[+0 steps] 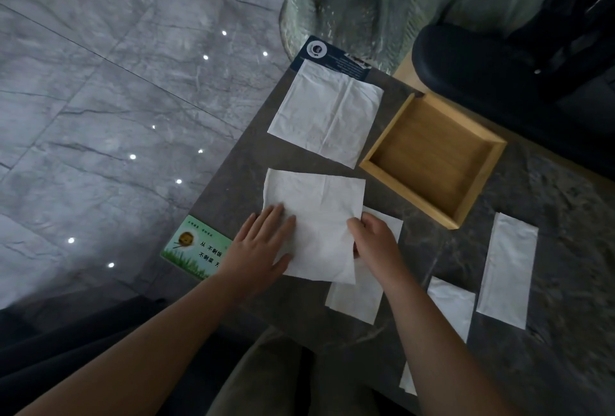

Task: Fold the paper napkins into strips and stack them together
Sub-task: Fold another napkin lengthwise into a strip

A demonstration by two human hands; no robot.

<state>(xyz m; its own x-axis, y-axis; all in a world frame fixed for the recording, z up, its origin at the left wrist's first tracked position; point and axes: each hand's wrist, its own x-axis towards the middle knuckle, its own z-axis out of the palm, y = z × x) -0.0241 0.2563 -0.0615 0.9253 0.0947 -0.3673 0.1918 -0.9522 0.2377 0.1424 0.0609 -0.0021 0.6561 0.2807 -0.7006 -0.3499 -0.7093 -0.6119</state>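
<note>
An unfolded white napkin [319, 222] lies on the dark stone table in front of me. My left hand [259, 246] lies flat on its left part with straight fingers. My right hand [376, 242] pinches the napkin's right edge, lifted a little. A second open napkin [327, 112] lies flat farther back. Folded strips lie to the right: one [357, 296] partly under the napkin I hold, one [452, 306] partly behind my right forearm, and a long one [507, 269] at the far right.
An empty square wooden tray [372, 156] stands behind the strips. A green sticker with printed characters [194, 249] marks the table's left edge, a dark sticker [319, 49] the far corner. A black chair [482, 59] stands behind. Grey marble floor lies to the left.
</note>
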